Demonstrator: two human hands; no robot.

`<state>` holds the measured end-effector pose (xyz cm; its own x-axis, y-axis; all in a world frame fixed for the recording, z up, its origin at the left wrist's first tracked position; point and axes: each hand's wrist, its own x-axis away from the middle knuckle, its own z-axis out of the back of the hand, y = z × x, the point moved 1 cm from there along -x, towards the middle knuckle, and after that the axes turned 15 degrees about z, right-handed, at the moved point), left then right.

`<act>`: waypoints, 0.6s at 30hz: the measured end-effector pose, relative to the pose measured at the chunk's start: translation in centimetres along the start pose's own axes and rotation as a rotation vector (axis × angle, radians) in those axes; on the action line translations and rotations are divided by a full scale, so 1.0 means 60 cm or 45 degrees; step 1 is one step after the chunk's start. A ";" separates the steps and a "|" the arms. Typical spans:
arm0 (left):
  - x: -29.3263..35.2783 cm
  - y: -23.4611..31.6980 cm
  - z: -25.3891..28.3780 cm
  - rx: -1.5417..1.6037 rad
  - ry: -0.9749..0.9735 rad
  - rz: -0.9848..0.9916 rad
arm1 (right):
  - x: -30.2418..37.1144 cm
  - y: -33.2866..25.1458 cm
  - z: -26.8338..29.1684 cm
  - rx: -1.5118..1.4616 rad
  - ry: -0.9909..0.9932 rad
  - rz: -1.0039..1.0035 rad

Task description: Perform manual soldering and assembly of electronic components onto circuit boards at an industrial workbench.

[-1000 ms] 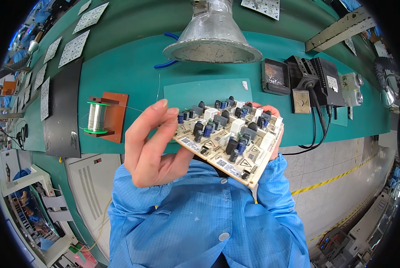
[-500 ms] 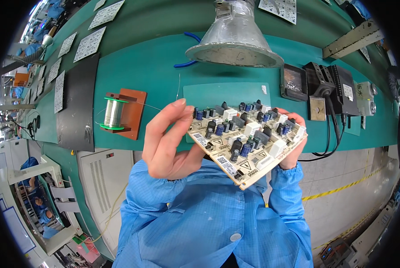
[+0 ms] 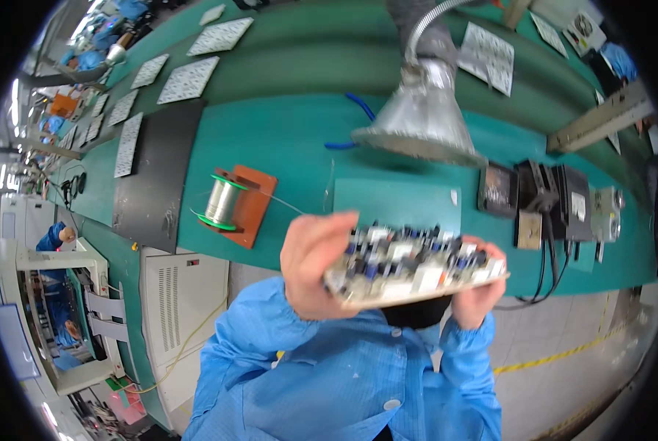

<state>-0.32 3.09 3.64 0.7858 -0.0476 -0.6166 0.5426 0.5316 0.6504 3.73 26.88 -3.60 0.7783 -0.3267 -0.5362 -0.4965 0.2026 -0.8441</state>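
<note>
I hold a pale circuit board (image 3: pixel 410 268) studded with blue and black components in both hands, close to the camera and tipped nearly edge-on. My left hand (image 3: pixel 310 264) grips its left end, fingers curled over the top edge. My right hand (image 3: pixel 480 294) grips the right end, mostly hidden behind the board. Blue sleeves (image 3: pixel 329 367) fill the lower middle of the view.
A green workbench (image 3: pixel 285 140) lies beyond, with a solder wire spool (image 3: pixel 222 202) on a brown stand, a metal funnel hood (image 3: pixel 421 121) on a flexible hose, black boxes with cables (image 3: pixel 557 202), a black mat (image 3: pixel 156 173) and several white panels (image 3: pixel 189 81). Another person in blue (image 3: pixel 53 239) is at far left.
The board has tilted from face-up toward edge-on and come lower and closer to the camera. My view has shifted, showing more of the bench behind.
</note>
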 end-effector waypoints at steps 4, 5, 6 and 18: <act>-0.004 -0.028 0.097 0.326 -0.217 -0.095 | 0.004 -0.051 -0.044 -0.063 -0.186 0.046; -0.005 -0.044 0.127 0.413 -0.075 -0.091 | -0.004 -0.074 -0.052 -0.048 -0.301 0.086; -0.013 -0.050 0.144 0.515 0.065 -0.096 | -0.012 -0.078 -0.053 -0.094 -0.342 0.221; -0.418 -0.518 0.204 -0.603 0.201 1.204 | 0.028 0.048 -0.013 0.468 -0.254 0.271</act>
<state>-33.27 -22.56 4.34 0.7614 0.6478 -0.0250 -0.4638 0.5712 0.6772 3.32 26.21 -6.97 0.7502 -0.0660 -0.6579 -0.5121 0.5714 -0.6413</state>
